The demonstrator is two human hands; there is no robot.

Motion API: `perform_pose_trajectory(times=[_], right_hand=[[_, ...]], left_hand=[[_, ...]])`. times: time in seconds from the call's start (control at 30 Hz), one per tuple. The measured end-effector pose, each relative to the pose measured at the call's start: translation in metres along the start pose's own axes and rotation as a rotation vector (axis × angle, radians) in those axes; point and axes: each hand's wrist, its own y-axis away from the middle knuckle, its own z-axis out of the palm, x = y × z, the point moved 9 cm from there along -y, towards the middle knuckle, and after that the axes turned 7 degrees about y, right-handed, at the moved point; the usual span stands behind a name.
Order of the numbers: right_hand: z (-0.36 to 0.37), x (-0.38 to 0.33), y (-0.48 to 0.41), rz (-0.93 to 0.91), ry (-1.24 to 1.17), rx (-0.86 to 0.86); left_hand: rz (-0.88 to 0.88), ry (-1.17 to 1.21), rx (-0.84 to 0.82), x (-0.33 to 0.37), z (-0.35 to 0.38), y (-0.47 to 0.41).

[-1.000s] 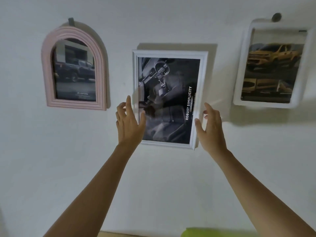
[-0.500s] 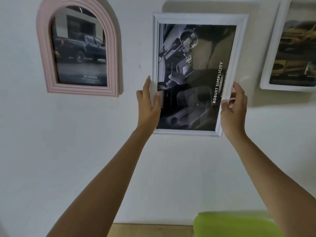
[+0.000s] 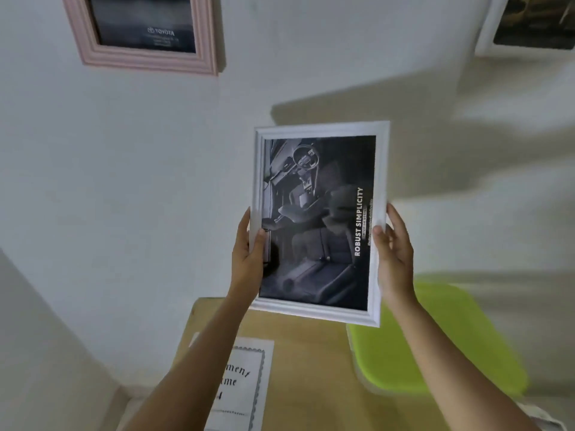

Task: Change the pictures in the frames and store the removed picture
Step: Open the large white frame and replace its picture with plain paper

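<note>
The white picture frame [image 3: 317, 129] is off the wall and held upright in front of me, above the table. It holds a dark car-interior picture [image 3: 314, 219] with the words "ROBUST SIMPLICITY" along its right side. My left hand [image 3: 247, 259] grips the frame's left edge, thumb on the front. My right hand [image 3: 393, 253] grips the right edge the same way. A white printed sheet [image 3: 239, 384] with black lettering and a scalloped border lies on the table below, partly hidden by my left arm.
A pink frame [image 3: 146, 59] with a Toyota picture hangs at the upper left of the white wall. Another white frame [image 3: 485, 35] hangs at the upper right. Below stands a wooden table [image 3: 311, 353] with a lime-green lidded box [image 3: 435, 343] on its right part.
Both hands took hold of the white frame on the wall, lifted it off and brought it down and toward me. The view has tilted down, showing the table.
</note>
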Motion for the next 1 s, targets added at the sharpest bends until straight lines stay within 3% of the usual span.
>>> perform_pose_trajectory(times=[0.17,0.37,0.6,0.8,1.0], right_hand=[[-0.005,0.023,0.079,0.055,0.075,-0.126],[-0.019,-0.001,0.152,-0.168,0.336,-0.208],[-0.034,-0.039,0.223,-0.439,0.544,-0.239],[-0.011,-0.040,0.259,-0.343,0.406,-0.445],[0.011,-0.025,0.288,-0.190,0.235,-0.710]], left_hand=[[-0.032,-0.339,0.092,-0.030,-0.020,0.073],[-0.020,-0.004,-0.121,0.040,0.048,0.144],[0.013,0.052,0.001,0.060,0.046,0.205],[0.035,-0.045,0.085,0.049,0.008,0.223],[-0.063,-0.046,0.205,0.025,-0.063,0.224]])
